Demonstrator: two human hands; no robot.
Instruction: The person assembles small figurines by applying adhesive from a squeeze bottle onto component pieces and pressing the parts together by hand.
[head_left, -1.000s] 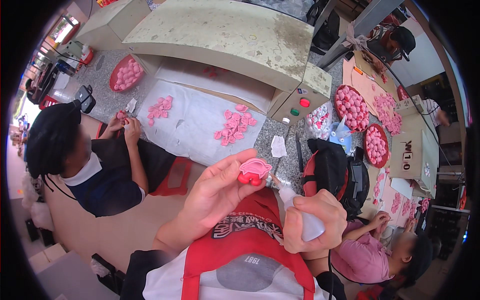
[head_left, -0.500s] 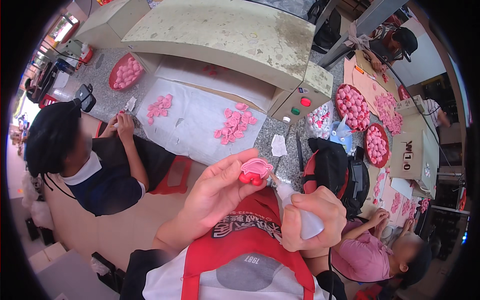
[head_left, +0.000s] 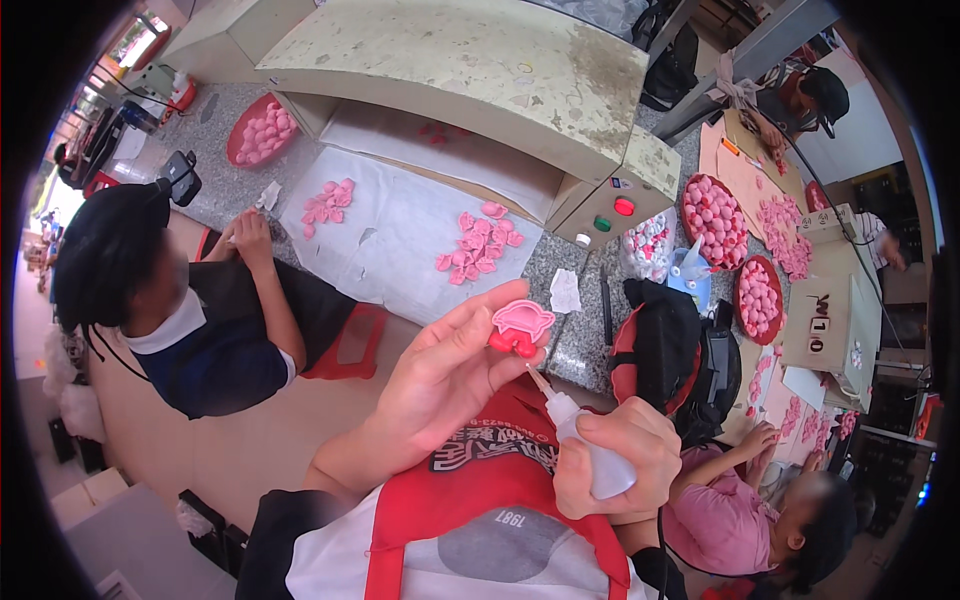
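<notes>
The left hand (head_left: 425, 375) pinches a small piece (head_left: 521, 321) between its thumb and fingers. The piece is up in the air, in front of the chest and over the near edge of the table (head_left: 585, 345). Its top part is pink and shaped like a little boat, with a raised rim all around and a dip inside. Its bottom part is red, round and bumpy, with a bit of shine.

The right hand (head_left: 630, 450) is curled around a bottle (head_left: 610, 472), with the fingers bent and the thumb along its side. The bottle is white and cloudy, smooth and round. It leans, and its long, thin tip (head_left: 538, 380) points up, just below the piece and close to the left hand. I cannot tell if the tip touches a finger.

The table is gray, speckled stone. A white sheet (head_left: 385, 225) lies on it, thin and a bit wrinkled. Two heaps of pink bits (head_left: 478, 245) sit on the sheet, and the bits look curvy and smooth. Behind them is a big cream box (head_left: 450, 70) with scratched, patchy paint. The apron (head_left: 420, 515) is red cloth.
</notes>
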